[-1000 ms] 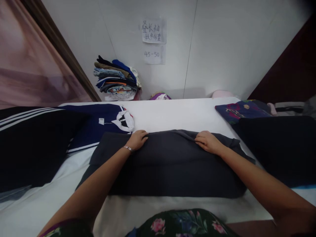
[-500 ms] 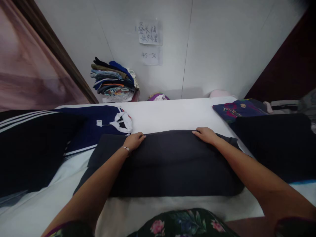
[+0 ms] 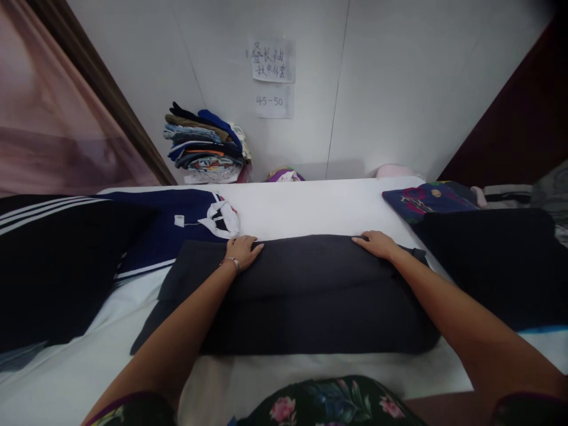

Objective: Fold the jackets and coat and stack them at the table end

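Note:
A dark grey garment (image 3: 306, 296) lies folded in a wide band across the white table in front of me. My left hand (image 3: 243, 251), with a bracelet at the wrist, rests on its far edge, left of the middle, fingers laid out and thumb apart. At the right part of the same edge, my right hand (image 3: 377, 244) lies on the cloth with thumb and fingers slightly apart; its fingertips reach over the edge and are partly hidden. A navy shirt with a white collar (image 3: 224, 220) lies just beyond my left hand.
A black garment with white stripes (image 3: 53, 266) covers the left side. Folded black cloth (image 3: 497, 266) and a patterned purple-blue piece (image 3: 426, 201) lie at right. A clothes stack (image 3: 206, 145) stands against the wall, near handwritten paper signs (image 3: 274, 62). The white table (image 3: 306, 207) shows behind the grey garment.
Both hands have loosened from a pinch on the far edge to a flatter rest. The right hand has shifted slightly right; the garment lies nearly the same.

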Action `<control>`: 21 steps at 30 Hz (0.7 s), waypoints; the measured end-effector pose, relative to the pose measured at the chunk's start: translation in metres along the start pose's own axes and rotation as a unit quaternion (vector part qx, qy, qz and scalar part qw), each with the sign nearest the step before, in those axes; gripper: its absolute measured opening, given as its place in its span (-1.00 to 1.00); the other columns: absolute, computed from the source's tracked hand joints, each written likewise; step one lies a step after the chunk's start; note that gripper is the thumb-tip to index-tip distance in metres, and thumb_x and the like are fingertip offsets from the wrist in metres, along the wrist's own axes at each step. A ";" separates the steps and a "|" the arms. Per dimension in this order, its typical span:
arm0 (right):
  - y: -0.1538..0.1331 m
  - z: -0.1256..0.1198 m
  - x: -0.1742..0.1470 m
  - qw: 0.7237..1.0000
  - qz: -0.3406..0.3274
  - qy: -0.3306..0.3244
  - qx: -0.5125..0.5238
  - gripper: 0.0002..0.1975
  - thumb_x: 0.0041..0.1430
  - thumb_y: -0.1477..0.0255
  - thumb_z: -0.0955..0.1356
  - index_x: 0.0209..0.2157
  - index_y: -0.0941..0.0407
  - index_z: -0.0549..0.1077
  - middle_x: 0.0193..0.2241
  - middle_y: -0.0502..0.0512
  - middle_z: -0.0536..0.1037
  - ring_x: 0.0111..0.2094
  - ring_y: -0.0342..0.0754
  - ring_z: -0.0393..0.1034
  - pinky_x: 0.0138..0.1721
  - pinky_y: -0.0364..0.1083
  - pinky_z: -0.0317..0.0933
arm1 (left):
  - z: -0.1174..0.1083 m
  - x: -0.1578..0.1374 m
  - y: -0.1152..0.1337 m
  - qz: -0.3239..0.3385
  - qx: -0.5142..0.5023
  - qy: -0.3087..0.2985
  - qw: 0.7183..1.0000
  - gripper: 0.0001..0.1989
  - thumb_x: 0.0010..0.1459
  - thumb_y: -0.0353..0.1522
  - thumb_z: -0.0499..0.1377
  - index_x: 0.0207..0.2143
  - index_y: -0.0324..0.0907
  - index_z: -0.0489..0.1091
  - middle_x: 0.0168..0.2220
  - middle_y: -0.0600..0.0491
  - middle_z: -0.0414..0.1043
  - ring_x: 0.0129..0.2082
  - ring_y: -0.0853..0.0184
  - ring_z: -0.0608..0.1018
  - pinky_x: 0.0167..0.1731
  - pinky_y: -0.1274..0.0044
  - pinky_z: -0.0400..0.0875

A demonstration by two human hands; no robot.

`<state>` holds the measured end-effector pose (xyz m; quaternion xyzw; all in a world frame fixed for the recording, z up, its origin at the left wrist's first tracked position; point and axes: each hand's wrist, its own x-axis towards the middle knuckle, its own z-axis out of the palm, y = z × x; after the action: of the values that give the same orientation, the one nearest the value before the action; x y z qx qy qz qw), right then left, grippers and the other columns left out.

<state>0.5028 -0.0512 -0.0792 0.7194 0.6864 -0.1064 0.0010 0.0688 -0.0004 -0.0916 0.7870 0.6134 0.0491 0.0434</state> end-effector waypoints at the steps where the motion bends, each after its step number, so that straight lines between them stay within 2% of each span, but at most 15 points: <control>1: 0.001 -0.002 -0.001 1.000 0.004 -0.010 0.000 -0.35 0.17 -0.06 0.11 -0.13 0.17 0.48 -0.14 0.29 0.52 -0.10 0.14 0.40 -0.14 -0.01 0.22 | 0.001 0.001 0.000 0.001 0.007 0.001 1.000 -0.54 0.22 -0.09 -0.08 -0.03 -0.17 0.37 0.02 -0.07 0.38 0.08 0.17 0.33 0.10 0.27 0.03; 3: 0.003 -0.005 -0.004 1.000 0.027 -0.008 -0.014 -0.34 0.13 -0.10 0.13 -0.15 0.16 0.48 -0.17 0.28 0.54 -0.14 0.16 0.41 -0.20 -0.01 0.23 | 0.001 0.001 0.000 0.002 0.026 0.010 1.000 -0.52 0.21 -0.07 -0.08 -0.09 -0.19 0.40 -0.05 -0.10 0.41 0.03 0.15 0.36 0.07 0.28 0.06; 7: 0.003 -0.001 -0.009 0.995 0.073 0.060 -0.038 -0.30 0.05 -0.18 0.14 -0.21 0.14 0.47 -0.24 0.29 0.55 -0.18 0.21 0.42 -0.29 0.01 0.23 | 0.001 0.000 0.000 -0.004 0.051 0.013 0.999 -0.49 0.19 -0.02 -0.08 -0.20 -0.22 0.43 -0.17 -0.12 0.44 -0.08 0.15 0.42 -0.05 0.34 0.19; 14: 0.003 0.010 -0.005 0.995 0.096 0.022 -0.019 -0.31 0.05 -0.18 0.14 -0.17 0.13 0.45 -0.20 0.29 0.54 -0.14 0.21 0.41 -0.25 0.02 0.22 | 0.000 0.004 -0.001 -0.016 0.029 0.006 0.999 -0.50 0.17 -0.02 -0.05 -0.19 -0.21 0.44 -0.16 -0.10 0.46 -0.09 0.15 0.44 -0.07 0.36 0.23; 18: 0.003 0.009 -0.006 0.995 0.094 0.025 -0.022 -0.33 0.07 -0.17 0.14 -0.18 0.12 0.45 -0.22 0.26 0.55 -0.15 0.18 0.42 -0.25 0.00 0.23 | -0.009 -0.004 0.004 -0.020 0.015 0.018 1.000 -0.61 0.18 -0.17 0.02 -0.05 -0.18 0.39 -0.05 -0.08 0.43 0.01 0.16 0.41 0.02 0.34 0.19; 21: 0.004 0.011 -0.006 0.995 0.094 0.024 -0.025 -0.32 0.07 -0.17 0.13 -0.16 0.12 0.45 -0.20 0.25 0.54 -0.14 0.18 0.41 -0.25 0.00 0.23 | -0.012 -0.026 0.014 0.016 0.009 0.048 0.999 -0.58 0.19 -0.20 0.03 0.07 -0.13 0.30 0.12 -0.06 0.30 0.14 0.17 0.29 0.14 0.28 0.06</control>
<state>0.5050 -0.0588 -0.0892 0.7826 0.6183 -0.0711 0.0126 0.0746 -0.0287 -0.0782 0.7939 0.6024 0.0821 0.0058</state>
